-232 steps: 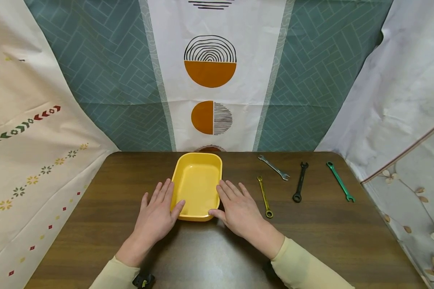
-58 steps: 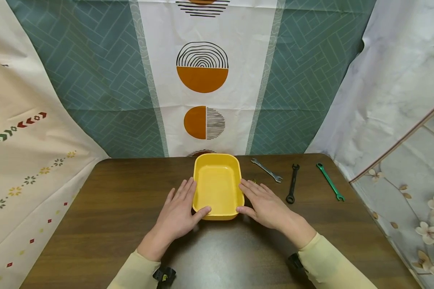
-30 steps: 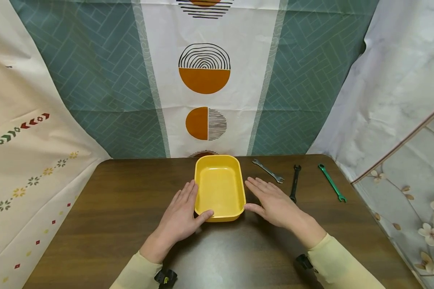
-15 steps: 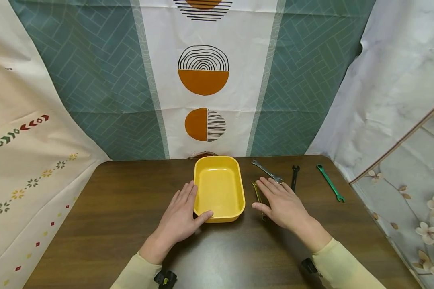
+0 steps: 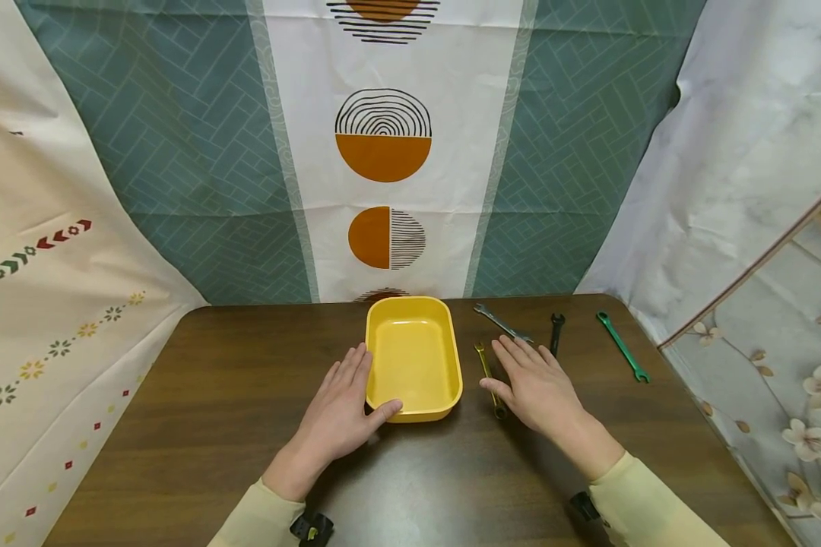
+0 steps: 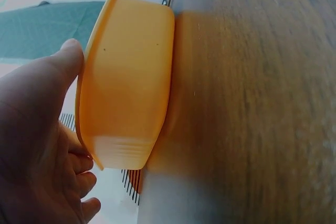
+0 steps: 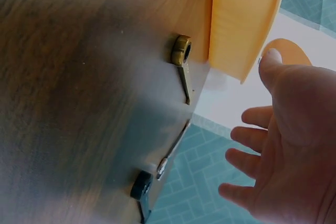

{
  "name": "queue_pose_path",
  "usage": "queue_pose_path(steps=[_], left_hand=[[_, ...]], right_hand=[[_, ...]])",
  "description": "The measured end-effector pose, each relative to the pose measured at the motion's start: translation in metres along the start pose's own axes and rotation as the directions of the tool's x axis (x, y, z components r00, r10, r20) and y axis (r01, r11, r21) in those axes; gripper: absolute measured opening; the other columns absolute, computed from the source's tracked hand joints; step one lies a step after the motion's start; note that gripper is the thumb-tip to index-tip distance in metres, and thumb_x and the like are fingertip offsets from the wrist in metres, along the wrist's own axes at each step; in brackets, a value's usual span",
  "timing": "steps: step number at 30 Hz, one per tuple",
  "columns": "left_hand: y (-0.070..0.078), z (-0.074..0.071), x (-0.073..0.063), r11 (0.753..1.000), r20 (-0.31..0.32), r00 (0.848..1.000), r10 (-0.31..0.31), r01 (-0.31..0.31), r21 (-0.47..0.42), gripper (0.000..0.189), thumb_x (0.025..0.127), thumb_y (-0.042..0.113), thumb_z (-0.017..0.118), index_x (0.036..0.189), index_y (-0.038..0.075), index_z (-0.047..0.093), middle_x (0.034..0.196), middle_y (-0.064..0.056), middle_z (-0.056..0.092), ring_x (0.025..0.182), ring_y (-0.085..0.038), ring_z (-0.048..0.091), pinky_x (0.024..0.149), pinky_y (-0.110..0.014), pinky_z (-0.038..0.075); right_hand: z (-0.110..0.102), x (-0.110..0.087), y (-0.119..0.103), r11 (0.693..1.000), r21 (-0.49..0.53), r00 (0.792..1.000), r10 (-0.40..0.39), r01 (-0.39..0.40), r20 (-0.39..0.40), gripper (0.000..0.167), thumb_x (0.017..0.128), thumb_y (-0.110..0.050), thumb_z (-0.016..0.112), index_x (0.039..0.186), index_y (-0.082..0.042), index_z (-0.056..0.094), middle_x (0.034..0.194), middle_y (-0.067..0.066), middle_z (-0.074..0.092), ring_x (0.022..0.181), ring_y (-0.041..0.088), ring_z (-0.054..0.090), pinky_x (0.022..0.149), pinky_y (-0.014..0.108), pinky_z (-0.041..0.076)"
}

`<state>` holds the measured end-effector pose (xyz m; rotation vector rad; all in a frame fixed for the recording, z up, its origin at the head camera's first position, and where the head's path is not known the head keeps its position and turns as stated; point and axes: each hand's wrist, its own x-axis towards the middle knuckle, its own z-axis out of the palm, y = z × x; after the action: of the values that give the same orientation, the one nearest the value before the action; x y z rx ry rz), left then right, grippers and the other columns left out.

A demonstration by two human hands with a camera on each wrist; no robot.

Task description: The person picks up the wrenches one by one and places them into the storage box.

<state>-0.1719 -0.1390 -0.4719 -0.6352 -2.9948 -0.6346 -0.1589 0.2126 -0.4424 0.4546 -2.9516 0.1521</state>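
Note:
A yellow rectangular tray (image 5: 413, 365) stands on the table with nothing in it. My left hand (image 5: 335, 414) rests against its left rim, fingers straight and thumb along the near corner; the left wrist view shows the thumb at the tray's rim (image 6: 84, 85). Apart from the tray, my right hand (image 5: 540, 391) hovers palm down with straight fingers, holding nothing. Just under its thumb lies a yellow wrench (image 5: 484, 365), partly covered. Beyond the fingertips are a silver wrench (image 5: 499, 322) and a black wrench (image 5: 556, 332), whose near end the hand hides in the head view.
A green wrench (image 5: 622, 348) lies at the right of the brown wooden table (image 5: 260, 349). Patterned cloth (image 5: 212, 152) hangs behind the table's far edge, and more cloth lines the left and right sides.
Over these seconds the tray shifted right, closer to the wrenches, between both hands. Then my right hand left its right rim and moved right, above the yellow wrench. My left hand stayed at the tray.

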Motion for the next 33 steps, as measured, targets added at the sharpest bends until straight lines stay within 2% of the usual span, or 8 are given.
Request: queue_pose_path(steps=[15,33], left_hand=[[0.000,0.000,0.000,1.000,0.004,1.000,-0.004,0.004,0.003,0.113,0.102,0.076,0.060,0.173,-0.004,0.023,0.183,-0.019,0.016,0.169,-0.036,0.015,0.135,-0.056,0.016],[0.001,-0.001,0.000,1.000,0.001,1.000,0.000,0.000,0.000,0.112,0.102,0.075,0.061,0.173,-0.004,0.024,0.182,-0.019,0.016,0.169,-0.036,0.016,0.135,-0.056,0.015]], right_hand=[[0.007,0.003,0.001,0.999,-0.023,0.999,0.029,-0.030,-0.020,0.072,0.109,-0.052,0.066,0.160,-0.001,0.056,0.166,0.022,0.051,0.154,0.044,0.047,0.125,0.067,0.034],[0.015,0.006,-0.001,0.998,-0.044,0.998,0.056,-0.055,0.020,0.076,0.109,-0.054,0.066,0.159,0.003,0.055,0.166,0.023,0.050,0.155,0.045,0.045,0.124,0.068,0.034]])
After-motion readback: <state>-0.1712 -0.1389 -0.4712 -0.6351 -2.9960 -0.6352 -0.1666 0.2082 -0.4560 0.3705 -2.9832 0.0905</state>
